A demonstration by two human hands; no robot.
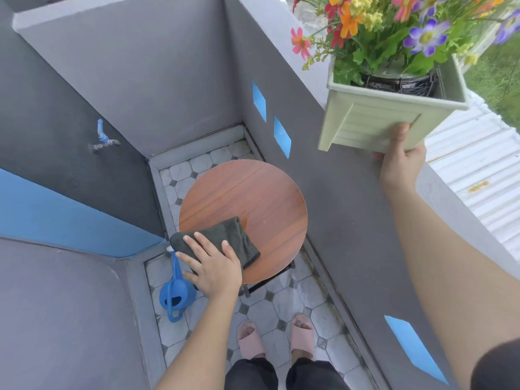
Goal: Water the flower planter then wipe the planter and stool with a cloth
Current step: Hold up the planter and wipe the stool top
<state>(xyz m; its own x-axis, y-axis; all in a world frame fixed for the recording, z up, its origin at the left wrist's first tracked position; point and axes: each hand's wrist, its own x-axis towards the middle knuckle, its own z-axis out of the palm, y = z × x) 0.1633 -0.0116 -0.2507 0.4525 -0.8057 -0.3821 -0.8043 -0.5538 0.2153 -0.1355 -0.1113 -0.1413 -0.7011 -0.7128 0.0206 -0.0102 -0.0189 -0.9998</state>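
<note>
A round wooden stool (253, 198) stands on the tiled floor in the corner. A dark grey cloth (225, 237) lies on the stool's near left edge, and my left hand (213, 266) presses flat on it with fingers spread. My right hand (399, 161) grips the bottom edge of a pale green planter (365, 122) full of colourful flowers (394, 26), held up in the air over the grey wall top at the upper right. A small wet spot shows on the stool beside the cloth.
A blue watering can (176, 296) stands on the floor left of the stool. A tap (102, 139) sticks out of the dark wall at left. Grey walls close in on three sides. My feet in pink slippers (275, 339) stand just before the stool.
</note>
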